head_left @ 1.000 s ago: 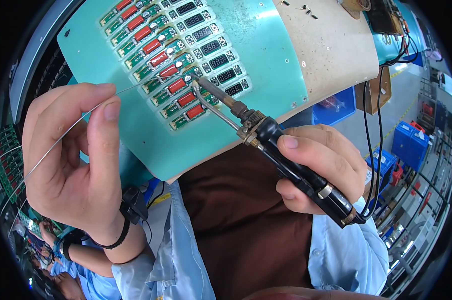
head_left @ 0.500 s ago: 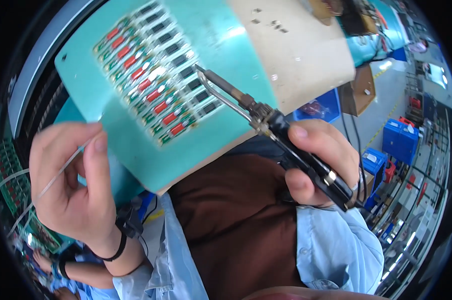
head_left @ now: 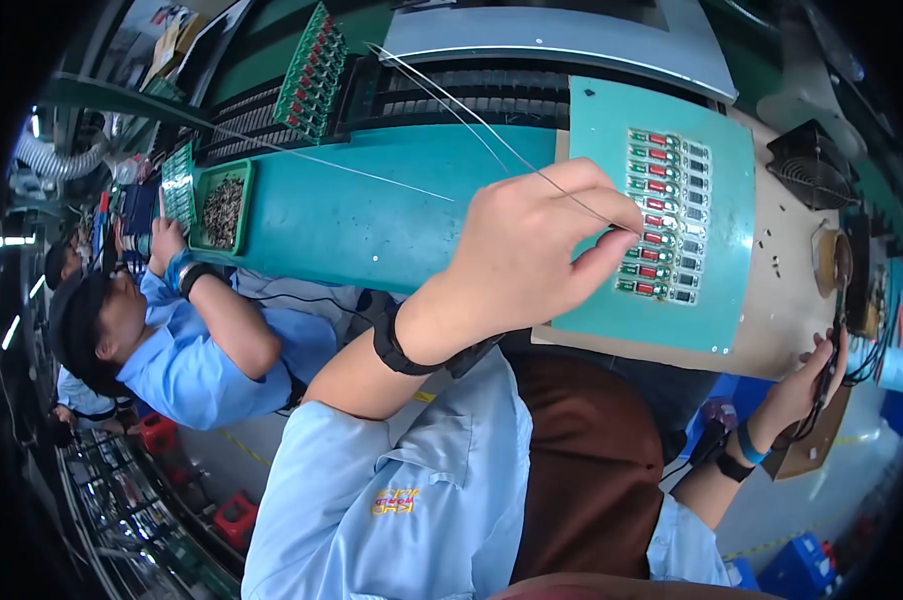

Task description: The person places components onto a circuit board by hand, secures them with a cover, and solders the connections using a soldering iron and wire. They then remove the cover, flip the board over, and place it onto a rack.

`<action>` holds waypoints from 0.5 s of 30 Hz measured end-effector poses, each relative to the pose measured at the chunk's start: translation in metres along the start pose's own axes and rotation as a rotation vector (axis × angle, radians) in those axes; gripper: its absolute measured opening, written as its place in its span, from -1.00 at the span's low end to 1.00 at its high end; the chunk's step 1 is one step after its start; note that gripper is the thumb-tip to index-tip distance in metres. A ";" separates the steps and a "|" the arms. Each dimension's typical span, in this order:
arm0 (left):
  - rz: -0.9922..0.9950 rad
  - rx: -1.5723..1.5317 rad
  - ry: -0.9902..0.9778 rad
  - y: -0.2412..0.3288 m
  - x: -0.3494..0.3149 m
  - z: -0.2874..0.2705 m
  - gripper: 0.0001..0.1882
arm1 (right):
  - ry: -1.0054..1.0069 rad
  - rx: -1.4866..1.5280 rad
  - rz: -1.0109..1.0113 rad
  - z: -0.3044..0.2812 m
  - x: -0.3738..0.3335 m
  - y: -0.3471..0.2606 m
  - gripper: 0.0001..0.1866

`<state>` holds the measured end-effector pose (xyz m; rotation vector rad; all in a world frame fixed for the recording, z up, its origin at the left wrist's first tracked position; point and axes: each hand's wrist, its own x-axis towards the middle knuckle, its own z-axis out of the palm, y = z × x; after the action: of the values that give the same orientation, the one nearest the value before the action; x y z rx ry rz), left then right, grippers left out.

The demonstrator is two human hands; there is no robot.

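Observation:
My left hand (head_left: 531, 250) is closed in a pinch on a thin silvery solder wire (head_left: 491, 130), with thumb and fingertip over the left edge of a panel of small circuit boards (head_left: 661, 215). Each board carries a red part and a dark part, in a column on a green mat (head_left: 596, 125). Out at the far right, my right hand (head_left: 801, 388) is wrapped around a dark soldering iron (head_left: 833, 365). Its upper end reaches up beside a round, tan-rimmed holder (head_left: 828, 262); the tip is hard to make out.
A black fan with a round grille (head_left: 813, 170) stands at the back right. Small loose parts (head_left: 768, 245) lie on the tan board. Behind the bench, a conveyor (head_left: 471, 100) carries an upright board panel (head_left: 311, 75). A co-worker (head_left: 211, 320) sits left, near a green parts tray (head_left: 203, 235).
The view has swung, bringing in the conveyor and co-worker. My right hand has carried the soldering iron from the boards to the far right. My left hand, still pinching the wire, is now at the boards.

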<state>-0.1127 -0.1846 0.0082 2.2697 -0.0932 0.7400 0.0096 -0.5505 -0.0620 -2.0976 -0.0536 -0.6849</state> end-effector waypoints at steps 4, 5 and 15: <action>0.037 -0.096 -0.003 0.008 0.006 0.004 -0.89 | -0.044 0.131 -0.031 0.010 -0.006 -0.027 -0.63; 0.057 -0.147 -0.009 0.012 0.007 0.006 -0.89 | -0.078 0.204 -0.035 0.010 -0.012 -0.038 -0.64; 0.112 -0.265 -0.034 0.053 0.002 0.044 -0.88 | -0.542 0.702 -0.048 0.029 -0.070 -0.094 -0.60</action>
<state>-0.1049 -0.2520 0.0176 2.0368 -0.3181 0.7021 -0.0629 -0.4575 -0.0384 -1.5370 -0.5642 -0.0689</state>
